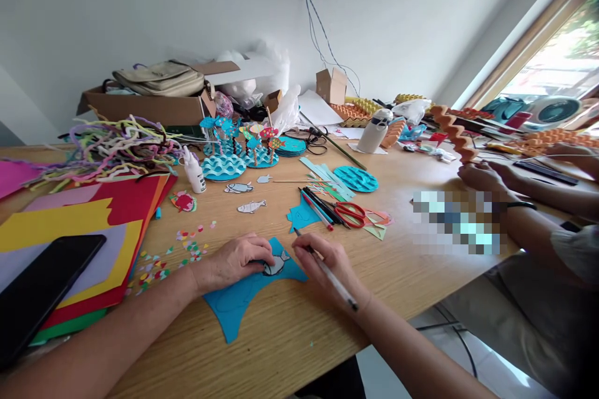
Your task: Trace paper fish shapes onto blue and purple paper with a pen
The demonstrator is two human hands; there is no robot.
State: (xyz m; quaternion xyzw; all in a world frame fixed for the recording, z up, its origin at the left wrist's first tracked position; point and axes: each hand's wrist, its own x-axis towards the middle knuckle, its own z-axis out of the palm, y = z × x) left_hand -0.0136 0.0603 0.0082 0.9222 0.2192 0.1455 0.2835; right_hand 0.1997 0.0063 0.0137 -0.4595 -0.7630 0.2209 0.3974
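A curved piece of blue paper [236,308] lies on the table in front of me, with a pencilled fish outline on its lower left part. On top of it is a white fish cutout [277,264], pinned down under the closed fingertips of my left hand [239,260]. My right hand [333,260] grips a clear-barrelled pen [344,295], its tip raised just right of the cutout. More fish cutouts [251,206] and a white glue bottle [193,173] are beyond my left hand. Past my right hand lie red-handled scissors [350,214] and several pens [318,207] on blue paper.
Stacked coloured paper [126,206] and a black phone [51,287] lie at left, near paper confetti [156,268]. Pipe cleaners [121,149], blue fish models [223,165] and a white bottle [375,132] stand farther back. Another person's hands [484,179] hold orange wavy card [455,134] at right.
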